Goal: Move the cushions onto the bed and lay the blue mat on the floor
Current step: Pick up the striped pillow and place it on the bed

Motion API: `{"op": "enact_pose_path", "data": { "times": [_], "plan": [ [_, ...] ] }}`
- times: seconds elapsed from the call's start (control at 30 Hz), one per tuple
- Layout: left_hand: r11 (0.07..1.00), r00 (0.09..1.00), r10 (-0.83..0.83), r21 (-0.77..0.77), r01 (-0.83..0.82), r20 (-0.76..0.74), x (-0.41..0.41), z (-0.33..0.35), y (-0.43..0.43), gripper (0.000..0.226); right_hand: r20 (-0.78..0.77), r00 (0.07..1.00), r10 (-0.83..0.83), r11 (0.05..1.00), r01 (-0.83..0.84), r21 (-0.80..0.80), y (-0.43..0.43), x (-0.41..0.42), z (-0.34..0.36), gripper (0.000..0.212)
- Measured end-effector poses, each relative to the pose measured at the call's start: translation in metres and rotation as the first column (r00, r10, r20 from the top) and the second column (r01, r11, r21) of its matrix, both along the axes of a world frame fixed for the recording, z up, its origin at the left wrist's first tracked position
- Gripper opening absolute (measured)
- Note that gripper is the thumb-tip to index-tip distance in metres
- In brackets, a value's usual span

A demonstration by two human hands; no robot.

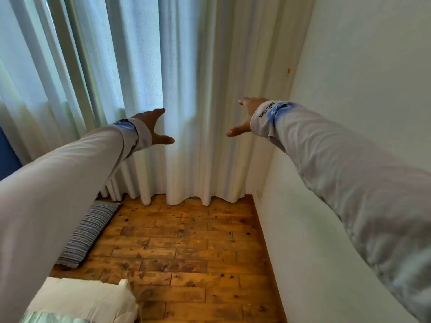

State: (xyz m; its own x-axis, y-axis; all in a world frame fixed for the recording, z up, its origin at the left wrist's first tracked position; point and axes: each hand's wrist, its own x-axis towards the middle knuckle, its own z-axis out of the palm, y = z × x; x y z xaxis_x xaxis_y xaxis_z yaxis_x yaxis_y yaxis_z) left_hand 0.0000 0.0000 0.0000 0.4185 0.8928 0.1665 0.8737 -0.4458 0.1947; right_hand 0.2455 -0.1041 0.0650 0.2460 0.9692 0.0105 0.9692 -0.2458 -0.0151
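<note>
Striped cushion: long, narrow, blue-grey and white stripes; lies flat on the wooden floor at the left, one end near the curtain hem, the other end toward the camera; partly covered in view by the left sleeve. Touched by neither hand.

White cushion or pillow: pale, soft, at the bottom-left corner of the view; a greenish striped fabric shows at its lower edge. Whether it rests on the floor or on something raised cannot be told.

Blue surface: a dark blue patch at the far left edge, behind the left sleeve; too little shows to say whether it is the mat.

Left hand: stretched forward at curtain height, fingers spread, thumb apart, holding nothing.

Right hand: stretched forward, palm facing inward toward the left hand, fingers spread, holding nothing. The two hands are well apart, with curtain folds between them.

Sleeves: light grey-white, long; the right sleeve has a cuff with dark lettering and a blue mark.

Curtain: white, pleated, floor-length, hem touching the floor; daylight behind it at the left.

Wall: plain white, on the right, meeting the curtain in the corner.

Floor: brown wood planks, dark knots and stains, bare in the middle.
</note>
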Motion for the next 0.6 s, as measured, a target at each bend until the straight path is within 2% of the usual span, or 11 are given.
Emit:
{"op": "enact_pose_path", "data": {
  "times": [0.07, 0.33, 0.47, 0.6],
  "plan": [
    [1.000, 1.000, 0.018, 0.004, -0.018, 0.000, -0.004, 0.003, 0.040, 0.097, -0.007, 1.000, 0.016, 0.999, -0.016, 0.030, 0.044, 0.000, 0.001, 0.113],
    [0.992, 0.994, 0.097, -0.073, -0.101, -0.051, -0.008, -0.023, 0.174, 0.099, 0.018, 0.998, 0.062, 0.996, -0.061, -0.061, 0.197, 0.011, -0.020, 0.110],
    [0.982, 0.982, 0.169, -0.075, -0.176, -0.087, -0.021, -0.042, 0.235, 0.096, 0.012, 0.981, 0.196, 0.979, -0.195, -0.052, 0.283, 0.002, -0.029, 0.108],
    [0.952, 0.952, 0.303, -0.029, -0.304, -0.051, -0.034, -0.043, 0.297, 0.105, -0.009, 0.940, 0.342, 0.940, -0.342, 0.008, 0.393, -0.011, -0.042, 0.103]
  ]
}}
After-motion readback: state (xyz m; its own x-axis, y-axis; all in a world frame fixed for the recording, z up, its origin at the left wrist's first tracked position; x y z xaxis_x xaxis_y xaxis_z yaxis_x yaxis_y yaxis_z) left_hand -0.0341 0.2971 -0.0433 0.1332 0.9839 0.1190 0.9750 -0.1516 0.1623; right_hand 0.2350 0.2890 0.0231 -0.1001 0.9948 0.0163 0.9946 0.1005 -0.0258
